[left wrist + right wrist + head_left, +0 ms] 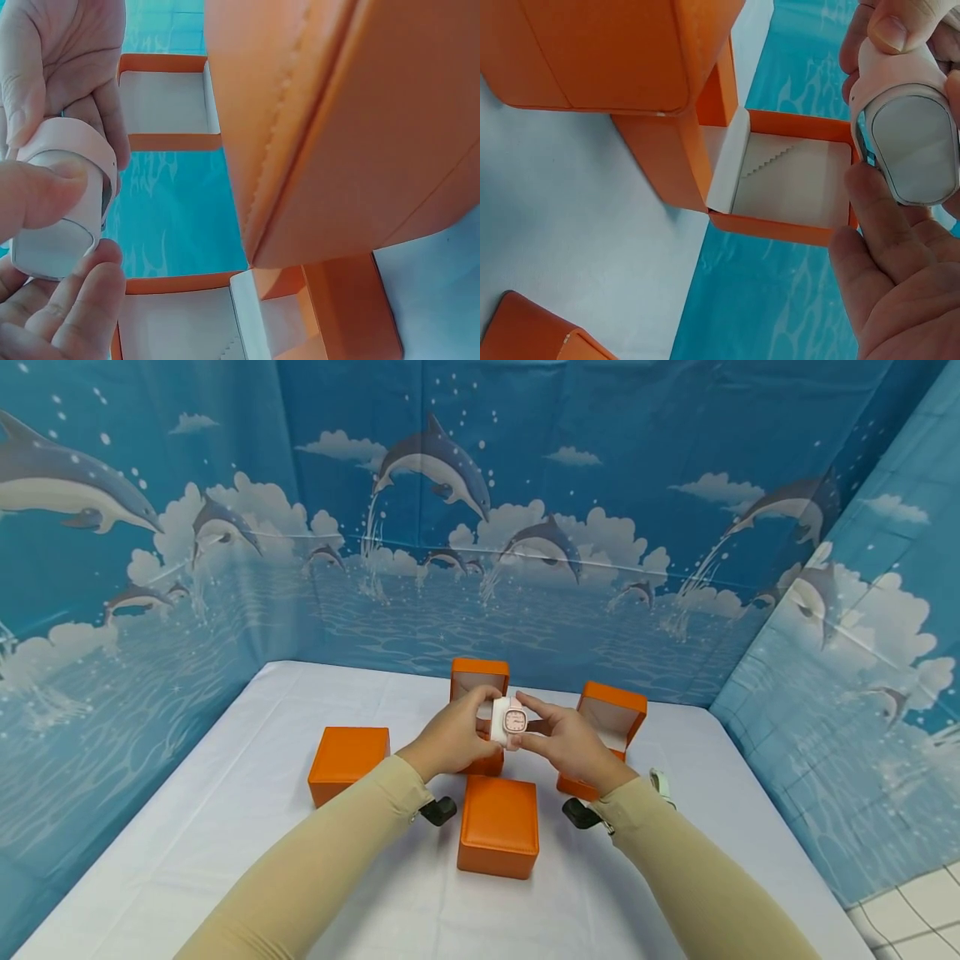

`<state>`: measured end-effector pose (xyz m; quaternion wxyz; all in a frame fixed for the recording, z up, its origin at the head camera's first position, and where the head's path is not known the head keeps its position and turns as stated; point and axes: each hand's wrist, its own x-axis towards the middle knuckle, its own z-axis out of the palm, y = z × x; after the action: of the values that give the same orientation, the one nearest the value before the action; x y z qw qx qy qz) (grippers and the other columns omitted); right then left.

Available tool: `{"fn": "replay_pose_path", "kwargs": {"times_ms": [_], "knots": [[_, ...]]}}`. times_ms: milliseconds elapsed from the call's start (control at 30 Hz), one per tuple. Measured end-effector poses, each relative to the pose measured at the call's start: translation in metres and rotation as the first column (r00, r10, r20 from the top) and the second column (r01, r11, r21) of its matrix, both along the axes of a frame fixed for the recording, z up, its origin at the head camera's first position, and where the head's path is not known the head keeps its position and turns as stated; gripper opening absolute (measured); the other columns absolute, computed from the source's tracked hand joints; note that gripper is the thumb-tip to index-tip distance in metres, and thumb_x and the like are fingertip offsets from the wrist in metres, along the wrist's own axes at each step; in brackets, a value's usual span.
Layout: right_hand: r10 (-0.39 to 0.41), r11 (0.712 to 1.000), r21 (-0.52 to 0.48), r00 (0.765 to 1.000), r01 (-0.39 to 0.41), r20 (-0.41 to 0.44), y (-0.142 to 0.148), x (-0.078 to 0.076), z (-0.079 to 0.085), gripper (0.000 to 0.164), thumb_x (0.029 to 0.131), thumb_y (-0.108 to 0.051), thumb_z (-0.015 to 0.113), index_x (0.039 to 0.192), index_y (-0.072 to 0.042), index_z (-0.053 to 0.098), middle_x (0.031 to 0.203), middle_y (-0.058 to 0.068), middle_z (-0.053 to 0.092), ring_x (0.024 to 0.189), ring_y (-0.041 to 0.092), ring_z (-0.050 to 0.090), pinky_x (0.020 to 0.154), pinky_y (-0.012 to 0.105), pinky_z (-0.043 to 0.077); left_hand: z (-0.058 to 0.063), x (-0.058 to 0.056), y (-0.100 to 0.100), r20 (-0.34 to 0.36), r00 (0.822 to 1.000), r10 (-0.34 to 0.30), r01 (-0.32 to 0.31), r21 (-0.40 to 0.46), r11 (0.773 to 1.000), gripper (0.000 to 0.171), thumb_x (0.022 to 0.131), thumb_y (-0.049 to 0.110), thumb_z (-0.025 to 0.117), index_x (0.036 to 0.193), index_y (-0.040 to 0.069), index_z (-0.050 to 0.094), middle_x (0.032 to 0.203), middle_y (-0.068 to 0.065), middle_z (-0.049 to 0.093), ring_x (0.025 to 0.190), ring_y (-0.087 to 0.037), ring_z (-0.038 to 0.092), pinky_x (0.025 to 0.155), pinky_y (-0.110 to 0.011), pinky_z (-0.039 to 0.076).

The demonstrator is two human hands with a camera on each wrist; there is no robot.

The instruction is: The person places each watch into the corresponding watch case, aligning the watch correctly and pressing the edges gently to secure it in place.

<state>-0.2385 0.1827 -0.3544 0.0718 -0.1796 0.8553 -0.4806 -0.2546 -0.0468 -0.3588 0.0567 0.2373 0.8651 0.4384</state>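
A wristwatch (pixel 515 720) with a squarish dial and pale pink strap sits wrapped round a white watch cushion (pixel 497 721). My left hand (pixel 453 735) grips the cushion from the left, thumb below and forefinger above. From the right, my right hand (pixel 570 739) pinches the watch at the top and bottom of its strap. In the left wrist view, a thumb presses on the cushion (pixel 56 244), inside the strap loop. The right wrist view shows the oval end of the cushion (pixel 915 146). Behind the hands stands an open orange box (pixel 480 667), partly hidden.
Another open orange box (pixel 611 706) stands at the right, behind the right hand. Closed orange boxes sit at the left (pixel 348 756) and in front between the forearms (pixel 498 827). A pale green strap (pixel 661 783) shows beside the right sleeve on the white-covered table (pixel 225 760).
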Motion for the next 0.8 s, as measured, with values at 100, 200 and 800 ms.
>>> {"fn": "replay_pose_path", "kwargs": {"times_ms": [100,200,800], "knots": [[-0.003,1.0,0.002,1.0,0.003,-0.002,-0.0009,0.0004,0.0004,0.076,0.1,-0.023,0.075,0.165,-0.024,0.037,0.15,0.014,0.061,0.129,0.03,0.068,0.104,0.044,0.059,-0.0002,0.0,0.0,0.003,1.0,0.003,-0.003,0.003,1.0,0.074,0.092,0.012,0.081,0.154,0.019,0.041,0.149,-0.005,0.057,0.115,-0.018,0.071,0.093,-0.036,0.061],[-0.004,1.0,0.006,1.0,0.004,-0.008,-0.0018,0.0005,0.0004,0.076,0.099,-0.023,0.076,0.165,-0.023,0.037,0.146,0.015,0.065,0.127,0.029,0.069,0.103,0.043,0.059,-0.0007,-0.0001,0.0,0.003,1.0,0.002,-0.002,0.012,1.0,0.074,0.092,0.011,0.081,0.154,0.019,0.042,0.149,-0.005,0.057,0.114,-0.018,0.071,0.093,-0.035,0.062],[-0.007,1.0,-0.023,1.0,0.007,0.019,-0.0034,-0.0007,-0.0005,0.077,0.099,-0.023,0.076,0.165,-0.019,0.037,0.142,0.017,0.067,0.126,0.03,0.07,0.101,0.039,0.06,-0.0001,0.0019,0.0003,0.02,1.0,0.016,-0.017,0.024,1.0,0.075,0.092,0.01,0.082,0.154,0.021,0.042,0.153,-0.004,0.054,0.116,-0.018,0.071,0.093,-0.034,0.062]]}}
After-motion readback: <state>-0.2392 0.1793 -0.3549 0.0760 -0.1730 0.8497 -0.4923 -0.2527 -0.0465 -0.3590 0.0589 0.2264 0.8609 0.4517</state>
